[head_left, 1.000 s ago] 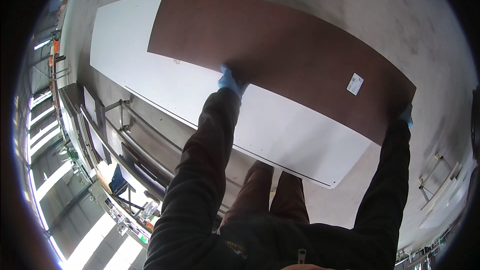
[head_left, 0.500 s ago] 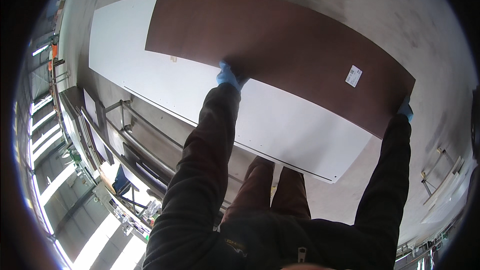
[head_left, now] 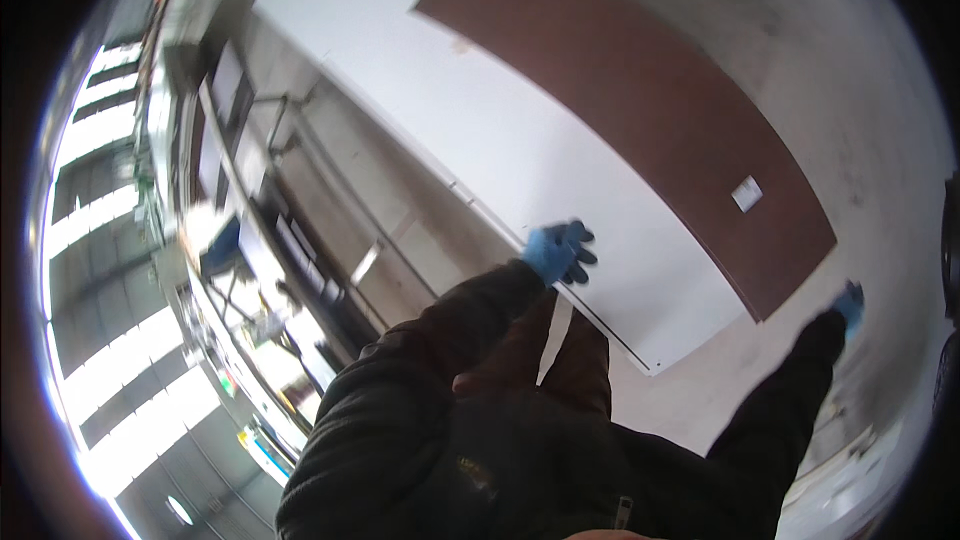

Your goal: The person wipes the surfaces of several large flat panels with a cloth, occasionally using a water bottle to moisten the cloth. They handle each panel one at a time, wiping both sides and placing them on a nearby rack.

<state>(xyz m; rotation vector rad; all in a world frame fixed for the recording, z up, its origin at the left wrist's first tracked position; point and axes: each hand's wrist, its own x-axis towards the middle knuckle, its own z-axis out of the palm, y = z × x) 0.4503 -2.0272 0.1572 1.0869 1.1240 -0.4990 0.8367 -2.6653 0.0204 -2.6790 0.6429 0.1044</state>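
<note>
A long brown panel [head_left: 640, 100] lies on top of a larger white panel [head_left: 480, 130], along its far side. A small white label [head_left: 746, 194] is stuck to the brown panel near its right end. My left hand [head_left: 558, 252], in a blue glove, hovers over the near edge of the white panel with fingers spread and nothing in them. Beyond the right end of the panels, my right hand [head_left: 850, 308], also blue-gloved, is held out in the air, clear of both. It is a bit blurred, but its fingers look stretched out and hold nothing.
Beneath the panels is a grey concrete floor [head_left: 700, 365]. To the left stands a metal rack [head_left: 330, 165] with boards leaning on it, and further left a cluttered bench. My legs [head_left: 575, 350] are close to the white panel's near edge.
Both hands have let go of the brown panel. My left hand has drawn back toward me, and my right hand has moved outward. The view has turned, so the panels appear more slanted.
</note>
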